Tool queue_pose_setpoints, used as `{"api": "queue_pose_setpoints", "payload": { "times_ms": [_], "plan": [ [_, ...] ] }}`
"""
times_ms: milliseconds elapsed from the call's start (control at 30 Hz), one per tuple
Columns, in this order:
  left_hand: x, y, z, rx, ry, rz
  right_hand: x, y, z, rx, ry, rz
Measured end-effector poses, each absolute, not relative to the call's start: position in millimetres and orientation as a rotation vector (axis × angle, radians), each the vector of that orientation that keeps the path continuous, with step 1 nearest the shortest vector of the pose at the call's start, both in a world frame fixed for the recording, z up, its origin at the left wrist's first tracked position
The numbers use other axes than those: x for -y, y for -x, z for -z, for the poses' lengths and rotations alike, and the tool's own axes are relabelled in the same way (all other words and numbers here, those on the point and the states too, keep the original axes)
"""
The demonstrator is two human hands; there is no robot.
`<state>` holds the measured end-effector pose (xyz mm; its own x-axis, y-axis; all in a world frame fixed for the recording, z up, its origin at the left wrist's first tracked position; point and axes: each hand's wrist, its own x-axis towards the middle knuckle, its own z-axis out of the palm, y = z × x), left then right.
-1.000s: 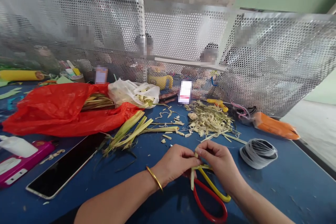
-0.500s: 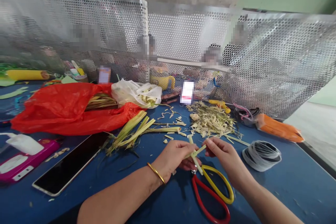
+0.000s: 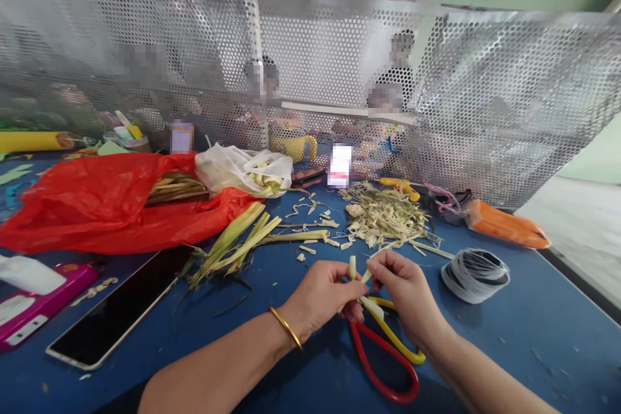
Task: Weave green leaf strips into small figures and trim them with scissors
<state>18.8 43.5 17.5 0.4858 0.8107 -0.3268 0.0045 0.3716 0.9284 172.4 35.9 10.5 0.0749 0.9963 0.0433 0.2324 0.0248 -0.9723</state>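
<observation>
My left hand [image 3: 324, 295], with a gold bangle on the wrist, and my right hand [image 3: 406, 291] meet over the blue table [image 3: 485, 343]. Both pinch thin pale green leaf strips [image 3: 353, 268] crossed between the fingertips, one end standing up. Just under the hands lie scissors [image 3: 388, 352] with one red and one yellow handle loop. A bundle of long green leaves [image 3: 237, 242] lies to the left of my hands. A heap of leaf trimmings [image 3: 383, 220] sits behind them.
A phone [image 3: 119, 314] and a pink case [image 3: 33, 301] lie at the left, a red plastic bag [image 3: 101, 200] and a white bag [image 3: 245, 171] behind. A coil of thin wire [image 3: 475, 268] and an orange packet [image 3: 504, 225] sit right. A perforated metal screen [image 3: 315, 77] backs the table, people behind it.
My hands have drawn closer together again and the strips now stand more upright between the fingertips. The view has shifted a little.
</observation>
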Motion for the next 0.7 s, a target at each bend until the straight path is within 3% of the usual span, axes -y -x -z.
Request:
{"api": "queue_pose_setpoints", "payload": {
  "times_ms": [133, 333, 533, 700],
  "plan": [
    [-45, -18, -20, -0.983, -0.949, -0.623, -35, -181, -18, 1.593, 1.431, -0.724],
    [-52, -11, -24, -0.944, -0.765, -0.757, -20, -180, -35, 2.213, 1.077, 0.28],
    [-50, -14, -22, -0.926, -0.751, -0.785, -14, -165, -17, 2.578, 0.886, 0.577],
    [-47, -19, -23, -0.955, -0.685, -0.813, -13, -165, -14, 2.552, 0.816, 0.482]
  ]
}}
